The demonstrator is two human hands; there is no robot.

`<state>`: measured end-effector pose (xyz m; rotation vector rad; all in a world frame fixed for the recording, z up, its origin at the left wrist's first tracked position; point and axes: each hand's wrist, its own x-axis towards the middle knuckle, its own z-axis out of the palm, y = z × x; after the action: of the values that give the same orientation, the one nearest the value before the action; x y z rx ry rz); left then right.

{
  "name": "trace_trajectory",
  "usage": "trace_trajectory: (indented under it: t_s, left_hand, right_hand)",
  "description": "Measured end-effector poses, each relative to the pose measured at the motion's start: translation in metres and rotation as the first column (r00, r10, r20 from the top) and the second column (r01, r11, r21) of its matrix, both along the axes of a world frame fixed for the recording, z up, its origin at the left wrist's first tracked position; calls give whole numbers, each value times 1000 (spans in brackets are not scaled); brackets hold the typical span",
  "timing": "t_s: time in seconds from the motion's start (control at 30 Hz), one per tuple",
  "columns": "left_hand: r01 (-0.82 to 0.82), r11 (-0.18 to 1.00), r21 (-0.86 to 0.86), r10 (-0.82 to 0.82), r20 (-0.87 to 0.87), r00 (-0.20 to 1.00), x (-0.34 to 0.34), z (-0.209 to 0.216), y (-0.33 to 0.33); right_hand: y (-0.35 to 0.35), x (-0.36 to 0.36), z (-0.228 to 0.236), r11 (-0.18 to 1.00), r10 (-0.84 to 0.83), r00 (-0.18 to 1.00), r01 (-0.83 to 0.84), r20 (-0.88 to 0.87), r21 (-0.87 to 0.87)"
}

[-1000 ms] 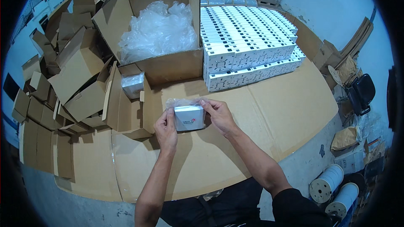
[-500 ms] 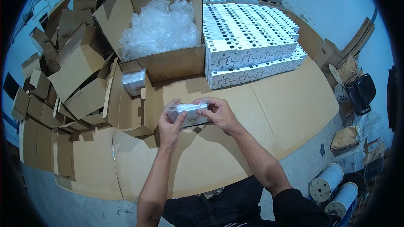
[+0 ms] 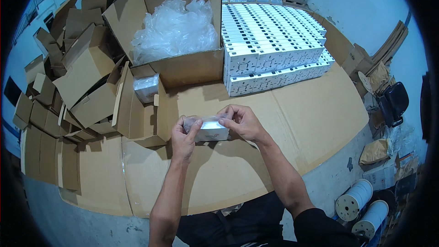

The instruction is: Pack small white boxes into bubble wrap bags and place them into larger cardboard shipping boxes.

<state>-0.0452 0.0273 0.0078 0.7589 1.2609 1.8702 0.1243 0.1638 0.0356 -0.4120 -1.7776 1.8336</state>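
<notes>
White paperboard, sheathed in clear film, forms the small box (image 3: pixel 213 134) under handling, which sits directly in front of the person, low over the cardboard sheet (image 3: pixel 315 114) covering the work surface. Printing shows on its front face (partly veiled by the film). Whether its base touches the sheet cannot be determined.

The left hand (image 3: pixel 184 141) grips the clear plastic bag (image 3: pixel 208 119) at the box's upper left corner, thumb laid along the near side and fingers curled behind. The right hand (image 3: pixel 244 124) pinches the same bag at the upper right corner between thumb and bent forefinger; its remaining fingers are folded in, their tips hidden.

Just left of the left hand stands an open brown carton (image 3: pixel 136 121), with a film-wrapped box (image 3: pixel 147 88) at its far end. Behind it, a large corrugated carton (image 3: pixel 194 69) contains a heap of crumpled clear plastic bags (image 3: pixel 176 32). Adjacent on the right, white flat units (image 3: pixel 274 57) with dark square openings are stacked in rows. Opened cartons (image 3: pixel 87 77) lie jumbled at far left. Two flanged spools (image 3: pixel 356 199) occupy the floor area at lower right.
</notes>
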Motion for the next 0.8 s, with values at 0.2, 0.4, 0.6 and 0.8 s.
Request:
trace_trajectory:
  t_s: [0.2, 0.4, 0.6, 0.8]
  left_hand:
    - [-82, 995, 60, 68, 207, 976, 15, 5, 7]
    - [-179, 981, 78, 161, 188, 969, 21, -2, 8]
    - [-186, 979, 80, 172, 150, 974, 21, -1, 6]
    - [-202, 979, 16, 199, 129, 972, 15, 3, 2]
  right_hand:
    - [-3, -4, 2, 990, -41, 994, 27, -97, -138]
    - [8, 8, 7, 980, 42, 980, -2, -195, 201]
    - [4, 9, 11, 995, 23, 981, -42, 195, 94]
    - [-2, 9, 26, 997, 33, 967, -50, 252, 62]
